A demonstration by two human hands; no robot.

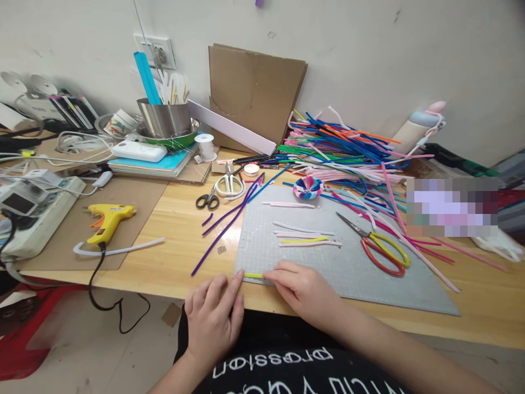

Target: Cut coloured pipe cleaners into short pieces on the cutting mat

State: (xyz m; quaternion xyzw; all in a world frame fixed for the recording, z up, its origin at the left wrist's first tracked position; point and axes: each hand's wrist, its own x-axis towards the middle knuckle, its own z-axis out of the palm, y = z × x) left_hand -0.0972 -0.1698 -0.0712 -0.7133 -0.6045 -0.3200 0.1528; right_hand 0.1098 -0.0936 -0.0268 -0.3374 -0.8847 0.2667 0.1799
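A short yellow pipe cleaner point(253, 276) lies along the near left edge of the grey cutting mat point(348, 284). My right hand point(305, 290) has its fingers together on the strip's right end. At the left end, the index fingertip of my left hand point(215, 312) touches it, with the thumb apart and the other fingers loosely bent. Beyond them, several cut pink pieces point(297, 235) and another yellow piece point(305, 239) lie in a rough row on the mat. Red-and-yellow-handled scissors point(381, 251) rest on the mat at right, blades slightly parted.
Purple pipe cleaners point(229, 224) lie left of the mat. A yellow glue gun point(107, 219) sits on cardboard, its cord hanging over the table edge. A multicoloured coiled disc point(307, 187) and a large pipe-cleaner pile point(344, 142) are at the back. Smaller black-handled scissors point(208, 201) lie mid-table.
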